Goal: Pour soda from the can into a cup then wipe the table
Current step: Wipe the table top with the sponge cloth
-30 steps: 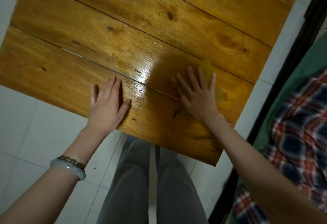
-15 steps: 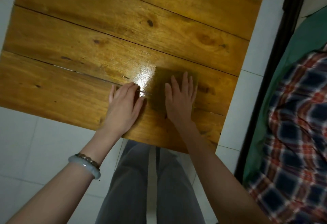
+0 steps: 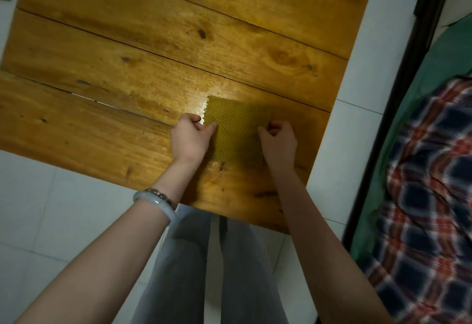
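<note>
Left hand (image 3: 190,137) and right hand (image 3: 278,142) pinch the cloth's (image 3: 236,129) opposite edges — spreading it flat on the table (image 3: 153,42); likely readying another wipe.

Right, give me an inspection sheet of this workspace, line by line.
Surface: wooden plank table, glossy wet sheen beside the cloth.
Job's things: yellow-green cloth flat on the table; can and cup not in view.
Clutter: nothing seen.
Grips: left hand pinches the cloth's left edge; right hand pinches its right edge.
Cables: nothing seen.
Surroundings: white tiled floor; plaid fabric on the right; bracelets on the left wrist.
</note>
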